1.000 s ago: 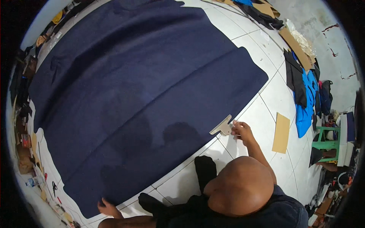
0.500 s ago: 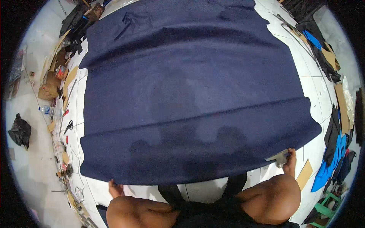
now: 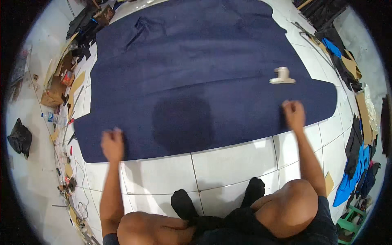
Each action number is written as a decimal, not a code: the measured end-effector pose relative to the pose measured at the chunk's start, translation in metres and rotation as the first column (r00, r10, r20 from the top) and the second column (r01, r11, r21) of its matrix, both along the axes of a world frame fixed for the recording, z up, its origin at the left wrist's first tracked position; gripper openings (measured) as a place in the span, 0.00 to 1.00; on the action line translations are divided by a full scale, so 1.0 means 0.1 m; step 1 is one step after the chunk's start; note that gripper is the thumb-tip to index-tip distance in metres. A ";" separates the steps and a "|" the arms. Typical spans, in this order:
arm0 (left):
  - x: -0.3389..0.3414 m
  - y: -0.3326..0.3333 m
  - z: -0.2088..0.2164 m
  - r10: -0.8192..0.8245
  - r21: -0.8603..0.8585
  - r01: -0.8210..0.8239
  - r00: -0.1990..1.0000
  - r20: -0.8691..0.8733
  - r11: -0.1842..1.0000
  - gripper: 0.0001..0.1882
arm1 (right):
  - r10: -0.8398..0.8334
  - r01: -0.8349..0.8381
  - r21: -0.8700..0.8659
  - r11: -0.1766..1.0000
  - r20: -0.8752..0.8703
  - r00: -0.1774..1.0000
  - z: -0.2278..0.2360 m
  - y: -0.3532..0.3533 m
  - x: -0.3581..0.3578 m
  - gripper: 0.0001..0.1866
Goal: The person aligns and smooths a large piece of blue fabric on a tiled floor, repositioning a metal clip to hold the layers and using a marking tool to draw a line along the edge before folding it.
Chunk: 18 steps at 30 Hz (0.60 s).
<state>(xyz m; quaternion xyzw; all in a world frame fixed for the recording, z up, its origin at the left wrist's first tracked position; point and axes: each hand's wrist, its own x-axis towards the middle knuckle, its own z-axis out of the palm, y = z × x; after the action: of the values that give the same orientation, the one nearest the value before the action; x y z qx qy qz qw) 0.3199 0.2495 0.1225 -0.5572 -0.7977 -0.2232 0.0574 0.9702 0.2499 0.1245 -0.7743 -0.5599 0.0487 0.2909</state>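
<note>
A large navy-blue fabric sheet (image 3: 183,102) lies spread over the white tiled floor, its near edge toward my feet. Over its near left part hovers my left hand (image 3: 112,145), bent fingers and thumb slightly apart and softened by motion. My right hand (image 3: 295,115) is above the near right part, fingers loosely bent, with nothing seen in it. Beyond that hand a metal bulldog clip (image 3: 282,76) rests on the fabric. Whether either hand touches the cloth is hard to tell.
Along the left lie a cardboard box (image 3: 54,93), a plastic bottle (image 3: 49,117), scissors (image 3: 72,138) and a black plastic bag (image 3: 19,138). Blue cloth (image 3: 347,192), brown board (image 3: 366,118) and a green stool (image 3: 351,222) line the right. My feet (image 3: 183,203) stand before the fabric.
Both hands have moved forward from the near edge. The bulldog clip has left my right hand and lies farther up the cloth. The fabric's near edge has shifted away and its near fold has flattened.
</note>
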 end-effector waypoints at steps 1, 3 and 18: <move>0.23 -0.15 -0.22 -0.097 -0.121 0.081 0.987 -0.127 0.989 0.22 | 0.135 -0.172 0.107 0.979 0.288 0.948 -0.21 -0.10 -0.19 0.17; 0.49 -0.38 -0.61 -0.230 -0.282 0.205 0.972 -0.056 0.937 0.31 | 0.244 -0.231 -0.078 0.970 0.299 0.923 -0.55 -0.25 -0.46 0.24; -0.30 -0.33 -1.10 0.518 -0.060 -0.653 0.538 0.665 0.755 0.32 | -0.602 0.371 -0.504 0.780 -0.441 0.666 -0.70 -0.41 -0.21 0.32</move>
<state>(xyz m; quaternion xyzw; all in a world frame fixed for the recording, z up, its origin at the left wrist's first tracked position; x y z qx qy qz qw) 0.2901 0.2169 0.0121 -0.1354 -0.8803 -0.4449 -0.0943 0.9495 0.2086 0.0542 -0.8839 -0.1911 0.3064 0.2971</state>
